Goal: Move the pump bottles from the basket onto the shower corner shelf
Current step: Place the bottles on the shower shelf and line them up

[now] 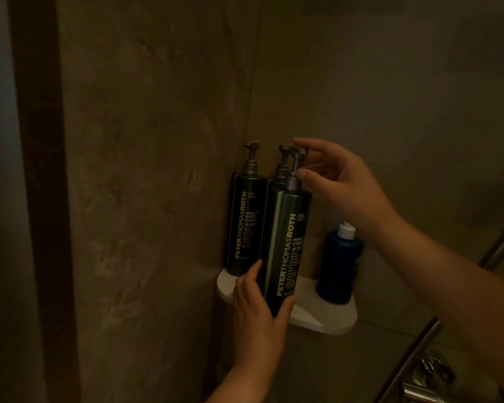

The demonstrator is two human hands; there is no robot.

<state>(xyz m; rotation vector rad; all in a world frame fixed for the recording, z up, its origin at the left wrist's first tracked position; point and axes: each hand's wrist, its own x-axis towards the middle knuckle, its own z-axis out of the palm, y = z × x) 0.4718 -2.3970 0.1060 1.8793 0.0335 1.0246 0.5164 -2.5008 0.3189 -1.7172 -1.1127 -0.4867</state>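
Note:
Three tall dark green pump bottles stand at the white corner shelf (326, 319). The body cleanser bottle (243, 225) stands at the left against the wall. A second bottle (275, 181) is mostly hidden behind the front one. My left hand (256, 309) grips the base of the front conditioner bottle (287, 251) at the shelf's front edge. My right hand (341, 181) has its fingers spread around that bottle's pump head, index finger on top and thumb at the neck. The basket is out of view.
A short blue bottle (339, 266) with a white cap stands on the right of the shelf. Tiled walls meet in the corner behind. Metal bars and a chrome shower fitting (428, 376) lie at the lower right. A dark vertical frame (41, 199) runs down the left.

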